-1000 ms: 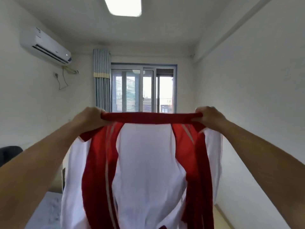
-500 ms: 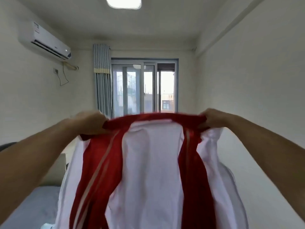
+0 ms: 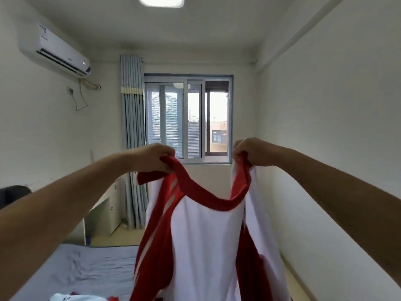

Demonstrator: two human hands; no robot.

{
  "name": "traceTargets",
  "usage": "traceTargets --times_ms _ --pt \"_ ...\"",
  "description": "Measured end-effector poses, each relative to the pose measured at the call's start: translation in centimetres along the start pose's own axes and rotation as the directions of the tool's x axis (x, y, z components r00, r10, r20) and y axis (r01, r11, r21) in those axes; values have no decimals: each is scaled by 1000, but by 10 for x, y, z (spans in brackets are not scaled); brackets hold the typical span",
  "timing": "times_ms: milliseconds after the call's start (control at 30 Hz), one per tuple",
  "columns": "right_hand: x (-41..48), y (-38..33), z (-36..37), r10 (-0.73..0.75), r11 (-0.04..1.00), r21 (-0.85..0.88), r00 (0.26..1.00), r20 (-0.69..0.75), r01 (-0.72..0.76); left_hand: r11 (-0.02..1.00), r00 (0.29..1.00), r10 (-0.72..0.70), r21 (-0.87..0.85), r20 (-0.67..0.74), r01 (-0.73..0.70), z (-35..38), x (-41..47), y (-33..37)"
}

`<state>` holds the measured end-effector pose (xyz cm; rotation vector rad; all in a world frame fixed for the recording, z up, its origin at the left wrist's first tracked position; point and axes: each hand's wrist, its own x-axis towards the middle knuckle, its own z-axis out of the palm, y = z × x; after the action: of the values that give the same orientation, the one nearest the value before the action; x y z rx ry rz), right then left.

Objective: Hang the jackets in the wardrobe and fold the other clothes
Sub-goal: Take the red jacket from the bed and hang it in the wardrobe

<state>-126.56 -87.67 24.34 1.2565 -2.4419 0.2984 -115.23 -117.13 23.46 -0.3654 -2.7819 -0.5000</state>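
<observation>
Going from the left: the bed (image 3: 86, 268) sits down and left of the window (image 3: 187, 118), with a bit more clothing (image 3: 71, 297) poking in at its near edge. The left hand (image 3: 152, 158) is up at the window's lower left corner, fingers curled tight round one end of the red collar (image 3: 212, 199). The red and white jacket (image 3: 206, 246) hangs straight under the window, its collar sagging slack between the two hands. The right hand (image 3: 252, 152) grips the other end just right of the window's lower right corner. Looks like a track jacket to me, so this is the hold-it-up-and-sort step. Next it needs a hanger and the wardrobe, neither in view, so probably a turn away from the window
</observation>
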Motion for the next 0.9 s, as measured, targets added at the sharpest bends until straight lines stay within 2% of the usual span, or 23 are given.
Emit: traceTargets --times_ms 67,133,200,267,333,367,467,567,600,667,700,800,867,900 --pt "7 -26 -1 -136 976 139 964 -227 170 986 999 32 -164 39 -26 17 5 17" --pt "13 -46 -1 -187 916 259 896 -402 307 952 997 72 -300 34 -58 33 10 33" --pt "17 -62 -3 -150 846 398 875 -460 355 869 989 150 -475 -6 -135 42 11 47" --pt "18 -67 -8 -102 791 502 884 -456 350 731 978 199 -656 -62 -190 48 11 56" --pt "17 -64 -13 -85 775 540 902 -424 327 635 977 172 -743 -127 -209 51 12 60" --pt "15 -60 -15 -87 779 548 918 -388 306 628 977 143 -748 -158 -213 52 13 61" --pt "9 -50 -16 -59 816 539 957 -283 209 741 968 41 -642 -248 -196 60 14 60" --pt "6 -48 -17 48 880 458 936 -349 126 836 908 -99 -529 -407 -146 65 18 57" --pt "4 -50 -16 50 882 460 952 -303 100 856 880 -125 -498 -459 -138 64 20 56" --pt "1 -58 -10 79 872 488 995 -61 -39 858 842 -165 -495 -513 -134 62 22 57" --pt "1 -62 -5 119 862 489 991 58 -132 832 833 -191 -536 -519 -143 60 22 59" --pt "2 -71 4 225 770 554 947 228 -316 746 841 -287 -657 -458 -103 54 24 64" --pt "3 -72 5 261 639 670 926 273 -378 644 933 -278 -765 -229 4 44 21 64" --pt "4 -72 5 284 574 722 921 266 -386 568 980 -190 -820 -56 63 38 18 62"
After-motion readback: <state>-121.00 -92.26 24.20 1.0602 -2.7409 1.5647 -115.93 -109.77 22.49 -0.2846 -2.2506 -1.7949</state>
